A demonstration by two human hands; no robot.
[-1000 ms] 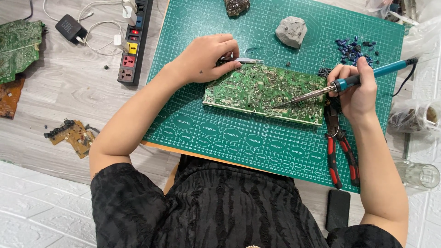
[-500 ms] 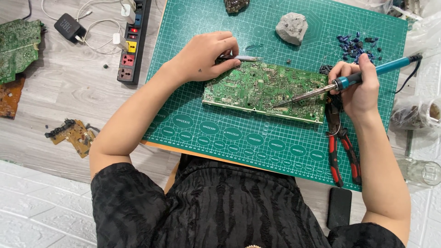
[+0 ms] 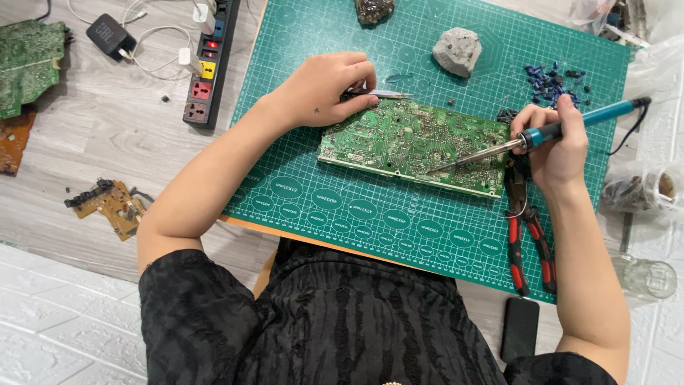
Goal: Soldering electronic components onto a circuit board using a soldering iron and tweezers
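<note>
A green circuit board [image 3: 406,142] lies on the green cutting mat [image 3: 342,207]. My left hand [image 3: 324,89] rests at the board's upper left edge and grips metal tweezers [image 3: 381,94] that point right. My right hand [image 3: 556,146] holds a blue-handled soldering iron [image 3: 541,134]; its metal tip touches the board right of centre.
Red-handled pliers [image 3: 527,235] lie on the mat under my right wrist. A grey lump [image 3: 457,51], a dark lump [image 3: 373,10] and small blue bits [image 3: 548,80] sit at the mat's far side. A power strip [image 3: 208,64], loose boards [image 3: 28,64], a phone [image 3: 519,329] and jars [image 3: 645,278] surround the mat.
The soldering iron tip has shifted slightly along the board. My left hand and the tweezers stay in the same place.
</note>
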